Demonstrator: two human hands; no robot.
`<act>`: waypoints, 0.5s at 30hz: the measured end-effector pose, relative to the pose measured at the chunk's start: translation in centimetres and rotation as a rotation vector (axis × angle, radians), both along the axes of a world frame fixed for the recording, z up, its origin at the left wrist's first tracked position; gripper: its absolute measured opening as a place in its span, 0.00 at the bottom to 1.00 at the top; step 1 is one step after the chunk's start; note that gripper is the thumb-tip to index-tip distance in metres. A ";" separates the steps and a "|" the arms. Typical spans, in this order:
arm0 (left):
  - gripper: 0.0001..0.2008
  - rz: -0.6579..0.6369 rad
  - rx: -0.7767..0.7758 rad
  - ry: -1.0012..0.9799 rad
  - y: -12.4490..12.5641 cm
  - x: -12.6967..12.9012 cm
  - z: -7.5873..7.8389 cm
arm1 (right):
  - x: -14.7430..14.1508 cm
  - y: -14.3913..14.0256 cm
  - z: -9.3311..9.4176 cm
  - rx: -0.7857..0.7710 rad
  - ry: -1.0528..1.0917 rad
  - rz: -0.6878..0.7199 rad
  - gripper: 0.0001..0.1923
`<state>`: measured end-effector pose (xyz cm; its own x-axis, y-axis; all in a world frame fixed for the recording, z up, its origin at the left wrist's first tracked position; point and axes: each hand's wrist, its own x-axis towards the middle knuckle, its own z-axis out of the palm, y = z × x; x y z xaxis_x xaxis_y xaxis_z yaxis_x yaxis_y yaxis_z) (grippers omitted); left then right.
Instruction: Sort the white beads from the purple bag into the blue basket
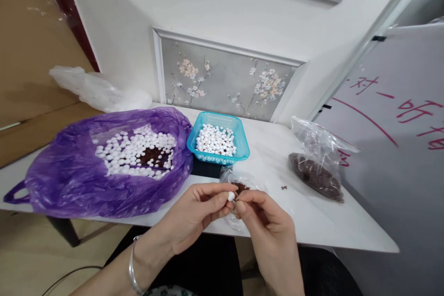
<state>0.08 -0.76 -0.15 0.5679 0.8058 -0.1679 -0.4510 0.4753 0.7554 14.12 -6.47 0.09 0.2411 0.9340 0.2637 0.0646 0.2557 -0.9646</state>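
Observation:
Between its thumb and forefinger my left hand (203, 208) pinches a small white ball (231, 196). Close against it, the thumb and forefinger of my right hand (265, 219) are pressed together at the ball's right side; what they grip is too small to make out. Just behind and below my fingertips lies a clear plastic bag (239, 225) with small dark brown pieces (242, 187) in it, partly hidden by my hands. Beyond my hands stands a turquoise plastic basket (245, 141) with many white balls in it.
A purple plastic bag (69, 166) spreads over the left of the white table (277, 157), holding white balls and brown pieces. At the right stands a clear bag of brown material (317, 175). Tiny brown bits (284, 188) lie nearby. A whiteboard (398, 148) borders the right side.

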 end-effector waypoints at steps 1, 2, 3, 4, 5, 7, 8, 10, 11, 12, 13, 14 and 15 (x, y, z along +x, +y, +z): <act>0.09 0.009 -0.001 0.005 0.0 0.0 0.0 | -0.1 -0.1 0.1 0.007 -0.008 -0.007 0.03; 0.09 0.018 -0.002 0.007 -0.1 -0.1 0.0 | -0.3 -0.1 0.1 0.014 -0.017 -0.021 0.03; 0.09 0.026 -0.003 0.005 -0.1 -0.1 -0.1 | -0.4 -0.1 0.1 0.021 -0.028 -0.039 0.03; 0.09 0.033 -0.003 0.002 -0.1 -0.2 -0.1 | -0.5 -0.1 0.0 0.029 -0.042 -0.054 0.03; 0.09 0.037 -0.001 -0.002 -0.2 -0.2 -0.1 | -0.5 -0.2 -0.1 0.037 -0.059 -0.065 0.03; 0.08 0.040 0.010 -0.006 -0.2 -0.3 0.0 | -0.6 -0.2 -0.4 0.049 -0.090 -0.076 0.03; 0.07 0.039 0.019 -0.003 -0.3 -0.3 0.0 | -0.6 -0.2 -0.4 0.053 -0.104 -0.074 0.03; 0.06 0.036 0.038 0.005 -0.3 -0.4 0.0 | -0.7 -0.2 -0.5 0.061 -0.119 -0.068 0.03; 0.05 0.036 0.047 0.009 -0.3 -0.4 0.0 | -0.7 -0.2 -0.5 0.064 -0.126 -0.063 0.03; 0.05 0.038 0.054 0.013 -0.3 -0.4 0.1 | -0.7 -0.2 -0.5 0.067 -0.132 -0.060 0.04; 0.05 0.042 0.060 0.019 -0.3 -0.4 0.1 | -0.8 -0.2 -0.5 0.070 -0.140 -0.059 0.04; 0.05 0.048 0.068 0.026 -0.3 -0.3 0.2 | -0.8 -0.2 -0.5 0.073 -0.152 -0.061 0.04; 0.05 0.055 0.077 0.035 -0.3 -0.3 0.2 | -0.8 -0.3 -0.4 0.077 -0.166 -0.065 0.04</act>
